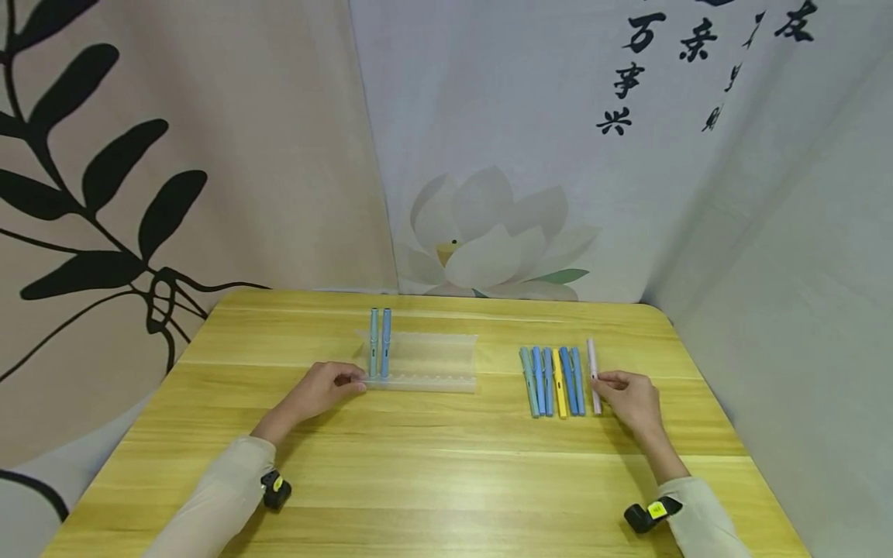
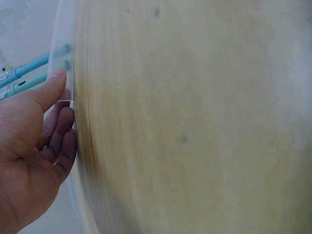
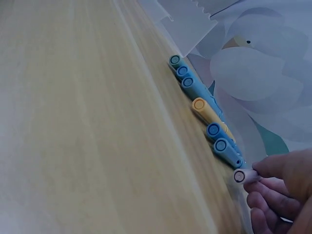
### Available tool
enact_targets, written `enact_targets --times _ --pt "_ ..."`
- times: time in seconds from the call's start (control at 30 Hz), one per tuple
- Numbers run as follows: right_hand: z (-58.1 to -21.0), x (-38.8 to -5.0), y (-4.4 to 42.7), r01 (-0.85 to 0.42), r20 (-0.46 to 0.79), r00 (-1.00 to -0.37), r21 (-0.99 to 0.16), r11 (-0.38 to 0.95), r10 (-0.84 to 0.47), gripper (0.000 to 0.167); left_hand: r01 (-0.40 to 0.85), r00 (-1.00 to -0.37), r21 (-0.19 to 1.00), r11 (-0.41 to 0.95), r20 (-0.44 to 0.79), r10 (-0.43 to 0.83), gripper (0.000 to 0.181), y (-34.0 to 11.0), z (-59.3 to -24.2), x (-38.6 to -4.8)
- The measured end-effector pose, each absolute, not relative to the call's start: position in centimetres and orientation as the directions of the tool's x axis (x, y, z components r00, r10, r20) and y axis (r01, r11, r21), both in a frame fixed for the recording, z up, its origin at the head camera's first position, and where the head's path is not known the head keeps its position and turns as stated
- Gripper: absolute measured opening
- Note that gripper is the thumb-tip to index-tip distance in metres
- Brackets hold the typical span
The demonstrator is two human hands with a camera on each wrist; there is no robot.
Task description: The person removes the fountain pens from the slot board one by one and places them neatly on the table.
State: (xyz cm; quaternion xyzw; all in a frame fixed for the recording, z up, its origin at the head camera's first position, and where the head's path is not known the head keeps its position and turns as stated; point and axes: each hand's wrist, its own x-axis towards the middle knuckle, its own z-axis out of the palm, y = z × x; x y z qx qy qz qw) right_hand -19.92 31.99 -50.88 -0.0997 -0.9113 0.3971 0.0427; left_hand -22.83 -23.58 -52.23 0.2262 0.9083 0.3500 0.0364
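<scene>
Printed fabric hangs behind the wooden table. My left hand pinches the left end of a clear rack between thumb and fingers; a green pen and a blue pen stand side by side near that end. My right hand pinches a pale pink pen, just right of six pens in a row: one green, four blue, one yellow.

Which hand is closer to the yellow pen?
Right. The right hand is right of the yellow pen, past two blue pens, pinching the pale pen; the left hand is farther, left of it, holding the rack.
</scene>
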Motion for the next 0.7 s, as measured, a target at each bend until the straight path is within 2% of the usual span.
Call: enact_targets --times 0.7 --pt "-51.37 -20.09 31.73 0.152 0.012 -0.975 -0.689 0.709 0.221 0.034 0.388 -0.896 0.646 0.658 0.094 0.435 0.021 -23.62 -52.25 -22.84"
